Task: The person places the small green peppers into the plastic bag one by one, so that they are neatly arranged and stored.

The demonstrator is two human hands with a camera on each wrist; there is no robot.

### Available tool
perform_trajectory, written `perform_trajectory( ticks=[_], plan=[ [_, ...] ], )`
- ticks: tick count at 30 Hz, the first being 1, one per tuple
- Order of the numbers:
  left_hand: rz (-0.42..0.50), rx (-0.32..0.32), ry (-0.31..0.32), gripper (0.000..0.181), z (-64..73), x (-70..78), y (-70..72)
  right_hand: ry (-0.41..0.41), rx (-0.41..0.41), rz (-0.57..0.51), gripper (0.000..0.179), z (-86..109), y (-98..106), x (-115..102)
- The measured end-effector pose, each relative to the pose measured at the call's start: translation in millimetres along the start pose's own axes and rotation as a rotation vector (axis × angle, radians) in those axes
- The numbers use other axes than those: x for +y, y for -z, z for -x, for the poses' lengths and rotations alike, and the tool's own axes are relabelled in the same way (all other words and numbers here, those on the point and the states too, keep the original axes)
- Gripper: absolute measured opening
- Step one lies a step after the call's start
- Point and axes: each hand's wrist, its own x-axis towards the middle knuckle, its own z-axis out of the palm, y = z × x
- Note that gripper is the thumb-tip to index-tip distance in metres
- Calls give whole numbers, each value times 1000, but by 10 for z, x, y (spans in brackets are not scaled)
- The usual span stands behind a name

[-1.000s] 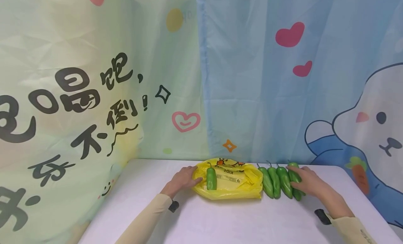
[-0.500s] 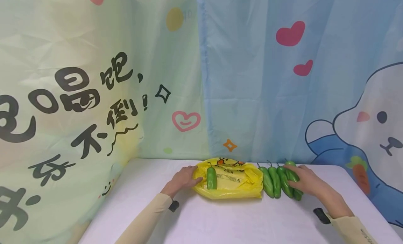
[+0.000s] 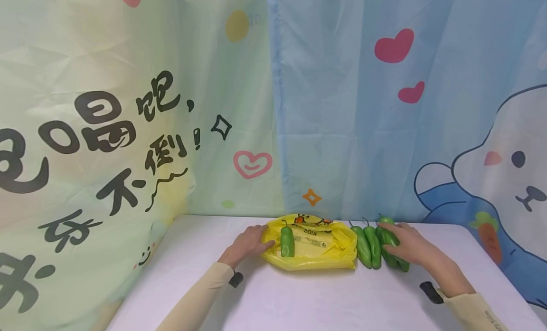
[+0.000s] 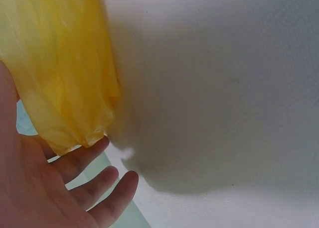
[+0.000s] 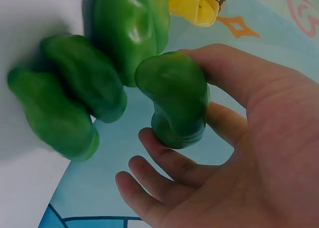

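In the head view, a yellow plastic bag (image 3: 312,263) lies with its mouth open, one green pepper (image 3: 287,242) inside at the left. My left hand (image 3: 251,241) holds the bag's left edge between thumb and fingers; in the left wrist view, the fingers (image 4: 117,195) farthest from the bag spread apart beside the yellow plastic (image 4: 75,73). My right hand (image 3: 410,245) grips a green pepper (image 5: 174,98) between thumb and fingers, above the right end of a row of green peppers (image 3: 363,248). The hand partly hides the peppers under it.
Several peppers (image 5: 55,113) lie side by side close to the bag's right edge. The white table (image 3: 316,300) reaches back to a printed curtain (image 3: 316,108). Each wrist wears a dark camera.
My right hand has shifted a little to the left with the gripped pepper, which now overlaps the peppers beside it. My left hand and the bag have stayed put.
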Motion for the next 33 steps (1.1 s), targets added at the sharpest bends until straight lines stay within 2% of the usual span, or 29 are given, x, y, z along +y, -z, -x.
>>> perform_trajectory(
  ticks=[12,23,33],
  plan=[
    [16,-21,30,70,-3,2,7,5,-16,11,61,-22,-15,-160],
    [16,-15,23,69,-4,-1,-11,5,-24,-18,62,-31,-49,-268],
    [10,-18,30,68,-14,-2,-20,24,-26,15,61,-51,-87,-393]
  ],
)
